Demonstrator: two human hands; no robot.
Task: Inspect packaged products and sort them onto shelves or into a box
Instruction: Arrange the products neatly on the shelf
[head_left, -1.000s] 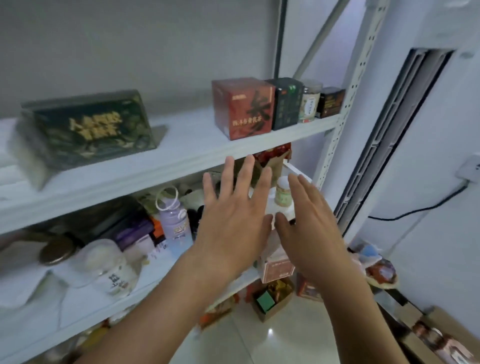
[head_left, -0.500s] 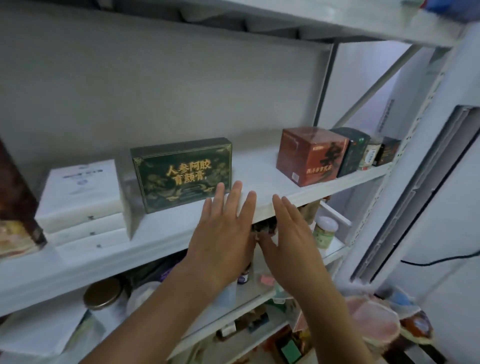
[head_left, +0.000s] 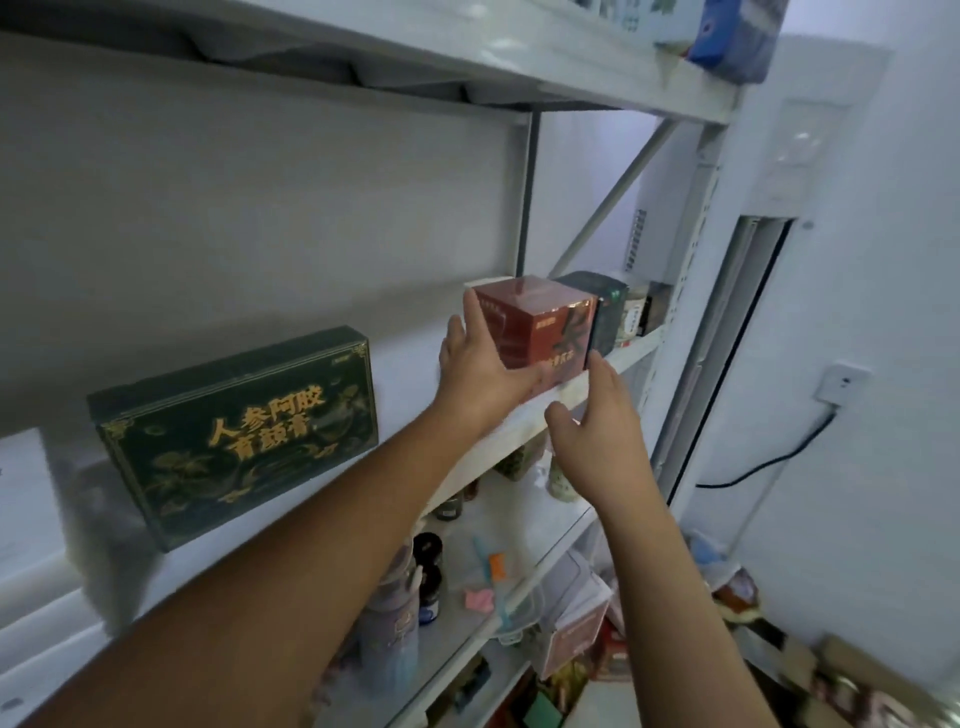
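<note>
A red-brown square box stands on the white middle shelf, close to its front edge. My left hand lies against the box's left side with straight fingers, and its thumb reaches along the lower front. My right hand is raised below the box's right front corner; its fingertips touch that corner and the thumb is spread apart. A wide dark green box with gold lettering stands further left on the same shelf.
A dark box and small jars stand right of the red box, against the shelf post. The lower shelf carries bottles and small items. Packages lie on the floor at the lower right. Another shelf runs overhead.
Both hands rose from in front of the shelf edge and moved right to the red box; the left now lies on its side, the right touches its corner. The view tilted up.
</note>
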